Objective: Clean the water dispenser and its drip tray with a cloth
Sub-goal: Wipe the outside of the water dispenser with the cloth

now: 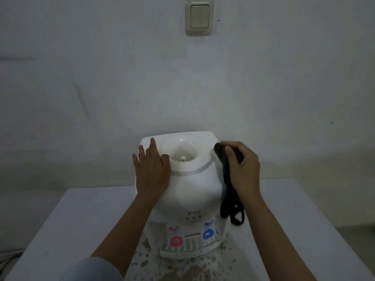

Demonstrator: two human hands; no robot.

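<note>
White plastic water dispenser (188, 179) is sitting on a white table (81, 220), back edge near the grey wall (101, 88), no bottle on it. Top is showing an open funnel-shaped well (183, 153) w/ a small peg in the middle and a pale band (192, 170) curving round the front of it.

Black cloth (227, 179) is lying over the dispenser's top right corner and hanging down its right side; lower end is splitting into loops or strips beside the front panel, can't tell which. Right hand (242, 169) is pressing on the cloth at that corner, fingers curled over it and clamped on the fabric, thumb on the dispenser side.

Left hand (151, 169) is lying flat on the dispenser's top left, palm down, fingers (152, 146) spread apart and pointing twd the wall, holding nothing, thumb touching the rim of the well.

Below the hands, on the dispenser's front: dark logo and 3 small dots, too blurry to read. Under that, red tap (176, 241) on the left, blue tap (208, 234) on the right. Drip tray (188, 251) is sitting at the dispenser's foot under both taps, slotted grille, white.

Table surface right in front of the dispenser is looking speckled, stained or patterned; can't tell. Light blue sleeve (93, 268) is showing at the bottom left, nearer the camera than the dispenser. High on the wall above the dispenser: beige light switch (199, 17). Lighting is dim.
</note>
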